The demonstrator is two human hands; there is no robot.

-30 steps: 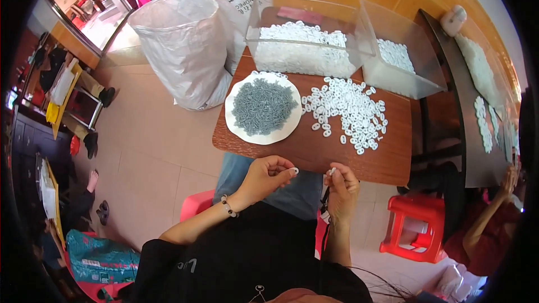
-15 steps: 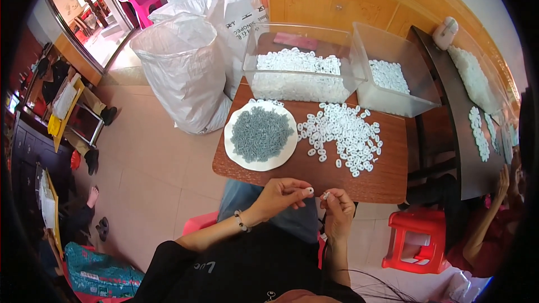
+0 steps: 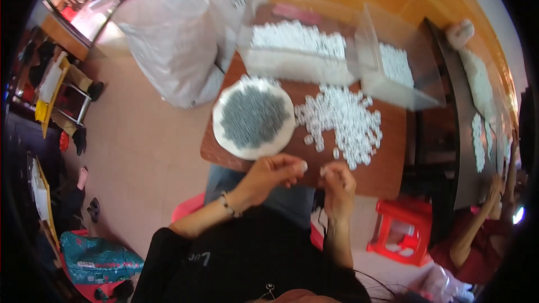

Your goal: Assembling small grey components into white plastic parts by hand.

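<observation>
Both hands are raised over the near edge of the brown table [image 3: 382, 184], a small gap between their fingertips. My left hand [image 3: 264, 178], with a bracelet at the wrist, pinches a small white plastic piece [image 3: 304, 166]. My right hand [image 3: 339, 188] is also closed, finger and thumb on a tiny white piece whose shape is blurred. In front of the left hand sits a white plate [image 3: 285, 141] heaped with small grey screws [image 3: 254, 116]. Beyond my right hand lies a loose pile of white oval pieces [image 3: 351, 120] with holes.
Two clear plastic bins of white pieces, a left bin [image 3: 297, 68] and a right bin [image 3: 390, 94], stand at the table's back. A white sack [image 3: 174, 50] is on the floor at left. At right are a red stool [image 3: 377, 235] and a co-worker's hand [image 3: 494, 191] by a dark table [image 3: 467, 182].
The whole view has shifted, so table and hands appear higher and blurrier. Both hands keep their pinch, and their fingertips are slightly farther apart.
</observation>
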